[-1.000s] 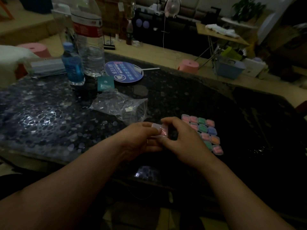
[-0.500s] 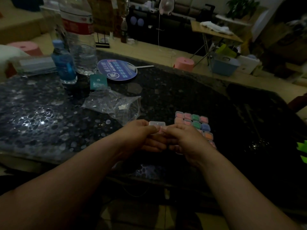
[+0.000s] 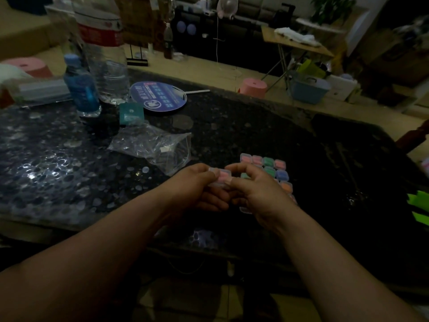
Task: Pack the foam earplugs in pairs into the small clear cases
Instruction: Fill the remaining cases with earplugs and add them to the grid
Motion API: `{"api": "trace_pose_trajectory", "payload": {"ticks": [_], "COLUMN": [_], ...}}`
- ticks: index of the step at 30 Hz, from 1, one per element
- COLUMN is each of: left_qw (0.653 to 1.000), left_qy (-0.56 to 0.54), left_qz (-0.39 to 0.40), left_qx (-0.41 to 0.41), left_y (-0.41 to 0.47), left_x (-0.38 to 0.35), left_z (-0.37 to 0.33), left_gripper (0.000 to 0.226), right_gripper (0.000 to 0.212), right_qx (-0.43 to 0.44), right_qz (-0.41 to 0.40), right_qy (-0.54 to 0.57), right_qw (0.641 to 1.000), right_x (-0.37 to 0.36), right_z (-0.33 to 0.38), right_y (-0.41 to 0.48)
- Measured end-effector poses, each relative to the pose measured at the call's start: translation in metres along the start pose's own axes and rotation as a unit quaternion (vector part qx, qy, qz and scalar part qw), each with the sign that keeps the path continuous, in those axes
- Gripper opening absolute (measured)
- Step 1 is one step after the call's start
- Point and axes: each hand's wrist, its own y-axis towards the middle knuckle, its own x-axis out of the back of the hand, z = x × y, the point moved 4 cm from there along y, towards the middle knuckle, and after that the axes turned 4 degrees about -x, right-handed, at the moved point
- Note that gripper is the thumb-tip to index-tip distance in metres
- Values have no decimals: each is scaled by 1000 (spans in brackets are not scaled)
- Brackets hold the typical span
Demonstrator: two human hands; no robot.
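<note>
- The task is looking well advanced: a block of filled cases (image 3: 277, 169), showing pink, green, blue and orange foam through their lids, is lying in neat rows on the dark table (image 3: 69, 159) just right of centre, partly hidden behind the right hand.
- One more small clear case (image 3: 221, 176) with pink earplugs inside is being held just above the table at the centre of the frame, between both hands.
- The left hand (image 3: 197, 189) is gripping the case's left end, its thumb lying on top and its fingers curling underneath.
- The right hand (image 3: 260, 194) is pinching the case's right end between thumb and forefinger, with the other fingers loosely bent below.
- Judging by this, the person is pressing the lid closed; whether it is fully snapped I cannot tell in this dim light.
- What is remaining is unclear: a crumpled clear plastic bag (image 3: 155, 147) is lying left of centre, and its contents are too dim to make out; no loose earplugs are showing.
- Compared with half a second ago, the case is now tilting its top towards the camera, so the pink is showing, where only its pale edge was showing then.
- Both hands are keeping their grip in much the same spot, and the rows of filled cases are staying as they were.
</note>
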Motion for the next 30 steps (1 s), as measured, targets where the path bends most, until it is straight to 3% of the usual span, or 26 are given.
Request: {"api": "trace_pose_trajectory", "payload": {"ticks": [3,7,10,14,18,22,30], "left_qw": [999,998,997,999,995,993,991], "left_qy": [32,42,54,27,31,33,55], "left_qz": [6,43,51,-29,-93,-114,-123], "left_qx": [-15,-13,-17,-19,-9,-2,-3], "left_y": [2,7,13,24,31,33,39], "left_x": [-9,-30,-46,-49,-44,-42,-34], "left_z": [-2,-3,-5,-3,0,1,6], "left_gripper": [22,24,34,30,25,22,19], "right_gripper": [32,40,38,27,30,45,37], "right_qx": [72,169,151,82,23,23,39], "right_qz": [-11,-61,-111,-218,-195,-155,-219], "right_qy": [-154,-306,-321,-314,-407,-501,-470], "right_qw": [985,935,928,920,892,851,854], "right_x": [12,31,56,105,139,136,119], "right_z": [7,15,8,-14,-46,-49,-40], "right_y": [-14,-32,-37,-47,-54,-50,-43]}}
